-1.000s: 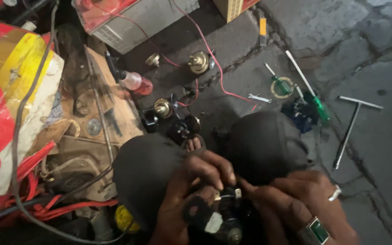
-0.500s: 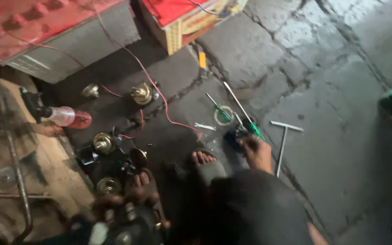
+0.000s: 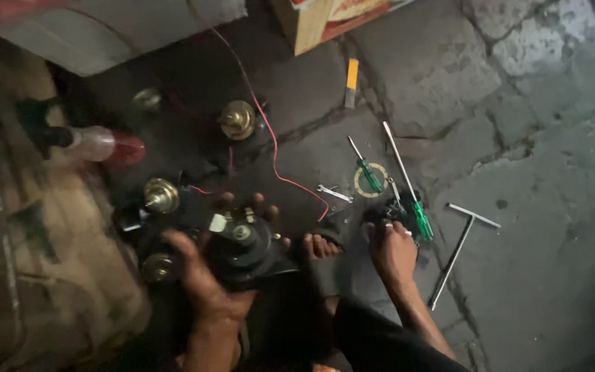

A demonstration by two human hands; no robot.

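My left hand (image 3: 204,286) is shut on a black round horn-like part (image 3: 246,248) with a small metal centre, held palm up low in the view. My right hand (image 3: 392,253) reaches out to the right, back facing up. Its fingertips rest on a small dark part (image 3: 395,209), right beside the green handle of a long screwdriver (image 3: 421,222). Nothing shows inside that hand. Toes of a bare foot (image 3: 318,245) lie between the two hands.
On the stone floor lie a short green screwdriver (image 3: 370,173) across a tape ring, a small wrench (image 3: 333,193), a T-handle wrench (image 3: 457,251), a yellow-handled tool (image 3: 352,81), brass round parts (image 3: 237,118) (image 3: 161,195), a red wire (image 3: 270,151) and a clear bottle (image 3: 101,145). Boxes stand at the top.
The view swung right and back. My right hand left the black part and reached out to the tools by the green screwdriver; my left hand alone now holds the part.
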